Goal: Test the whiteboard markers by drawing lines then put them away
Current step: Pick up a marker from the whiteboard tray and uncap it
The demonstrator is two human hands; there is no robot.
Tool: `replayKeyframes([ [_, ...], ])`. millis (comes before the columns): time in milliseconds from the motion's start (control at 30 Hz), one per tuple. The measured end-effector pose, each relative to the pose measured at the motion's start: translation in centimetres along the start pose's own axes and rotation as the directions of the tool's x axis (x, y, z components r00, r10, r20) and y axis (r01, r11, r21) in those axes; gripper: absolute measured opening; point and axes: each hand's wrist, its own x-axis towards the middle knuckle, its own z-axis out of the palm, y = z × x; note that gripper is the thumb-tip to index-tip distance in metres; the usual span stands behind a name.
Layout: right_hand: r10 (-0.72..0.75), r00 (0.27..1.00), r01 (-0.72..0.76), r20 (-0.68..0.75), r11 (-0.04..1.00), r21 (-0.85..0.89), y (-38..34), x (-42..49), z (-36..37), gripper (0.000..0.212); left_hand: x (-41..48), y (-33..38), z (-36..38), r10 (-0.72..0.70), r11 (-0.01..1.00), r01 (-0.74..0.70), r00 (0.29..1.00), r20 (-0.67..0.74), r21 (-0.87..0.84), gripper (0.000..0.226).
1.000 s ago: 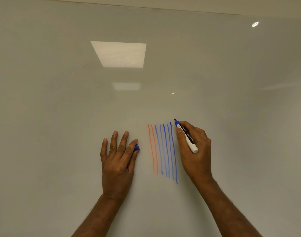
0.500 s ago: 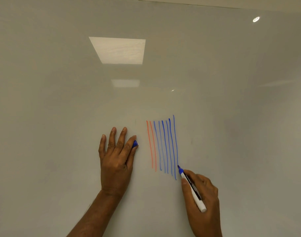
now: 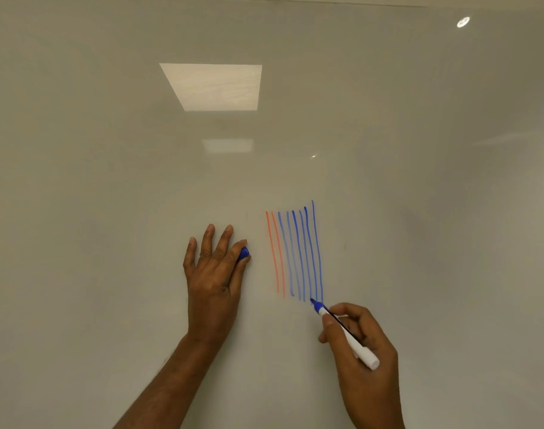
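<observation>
A glossy whiteboard (image 3: 109, 181) fills the view. On it stand two orange lines (image 3: 275, 252) and several blue lines (image 3: 304, 255), all near vertical. My right hand (image 3: 366, 357) grips a white marker with a blue tip (image 3: 345, 332); the tip sits at the bottom of the rightmost blue lines. My left hand (image 3: 213, 274) lies flat against the board left of the lines, fingers straight, with the blue marker cap (image 3: 243, 253) pinched between thumb and forefinger.
Ceiling lights reflect in the board as a bright rectangle (image 3: 215, 86) above the hands and a small spot (image 3: 462, 22) at the top right. The board's top edge runs along the top of the view.
A second ago the marker tip was at the top of the blue lines; my right hand pulled it down, leaving a new blue line at the right. My left hand stayed put.
</observation>
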Motion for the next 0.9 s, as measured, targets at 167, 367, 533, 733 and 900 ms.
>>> replayKeyframes([
  [167,0.042,0.979,-0.073,0.199,0.986,0.147,-2.7,-1.3,2.1,0.021,-1.6,2.5,-3.4,-0.256,0.941,0.265,0.964,0.071,-0.209,0.038],
  [367,0.102,0.934,-0.157,0.342,0.978,0.139,-2.2,-4.3,5.1,0.036,-2.9,6.0,-8.1,-0.589,0.621,0.619,0.774,0.235,-0.481,0.023],
  [533,0.106,0.917,-0.172,0.385,0.975,0.141,-2.7,-6.2,6.8,0.039,-3.4,5.6,-10.7,-0.72,0.187,0.768,0.532,0.446,-0.613,0.024],
  [733,0.123,0.894,-0.218,0.43,0.959,0.18,-3.3,-8.0,9.0,0.028,-5.0,4.8,-13.1,-0.718,-0.159,0.747,0.361,0.595,-0.645,0.026],
  [900,0.139,0.886,-0.251,0.443,0.946,0.206,-2.8,-9.6,10.9,0.027,-6.4,4.5,-14.6,-0.695,-0.214,0.758,0.325,0.642,-0.616,0.031],
])
